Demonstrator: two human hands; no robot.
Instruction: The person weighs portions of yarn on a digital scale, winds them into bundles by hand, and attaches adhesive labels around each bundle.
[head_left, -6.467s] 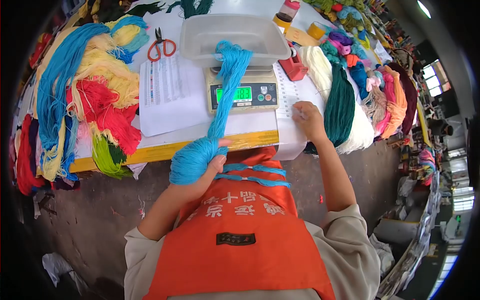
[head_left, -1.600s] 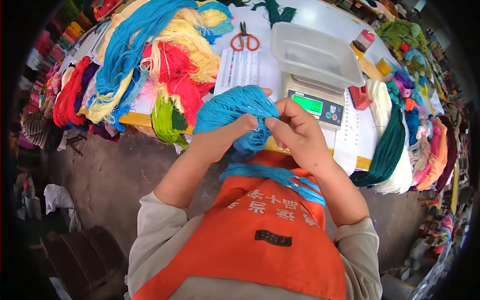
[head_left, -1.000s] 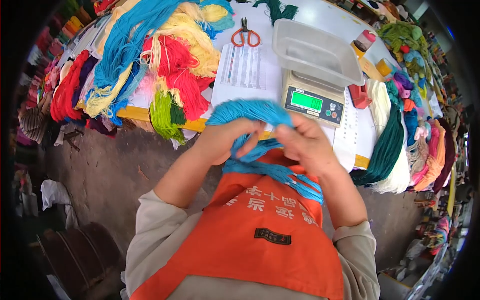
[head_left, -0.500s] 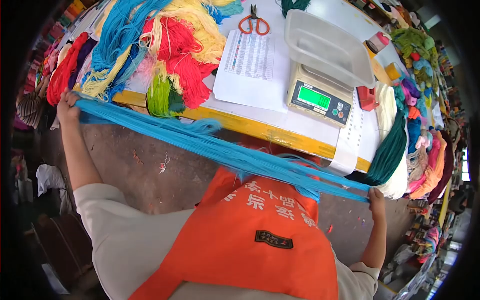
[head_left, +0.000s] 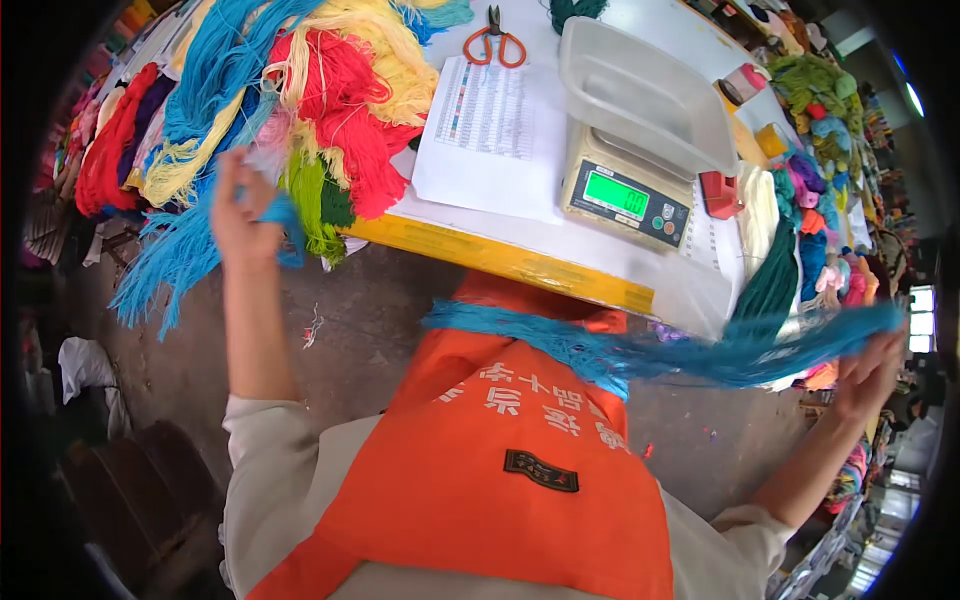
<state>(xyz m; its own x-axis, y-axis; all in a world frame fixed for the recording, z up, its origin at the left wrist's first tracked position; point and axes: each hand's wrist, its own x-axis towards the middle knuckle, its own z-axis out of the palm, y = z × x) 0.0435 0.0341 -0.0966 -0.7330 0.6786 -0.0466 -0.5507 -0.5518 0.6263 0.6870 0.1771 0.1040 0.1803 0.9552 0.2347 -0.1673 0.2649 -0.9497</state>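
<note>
Sagging now — blue yarn point(head_left: 755, 357), taut before

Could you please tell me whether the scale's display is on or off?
On: the display is lit bright green, with dark digits visible on it.

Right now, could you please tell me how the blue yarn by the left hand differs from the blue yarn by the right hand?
The left yarn, by the left hand, hangs down with loose ends fanned out; the right yarn, by the right hand, trails sideways toward the orange apron. The left yarn shows separate strands, whereas the right yarn is blurred. Both are blue.
</note>
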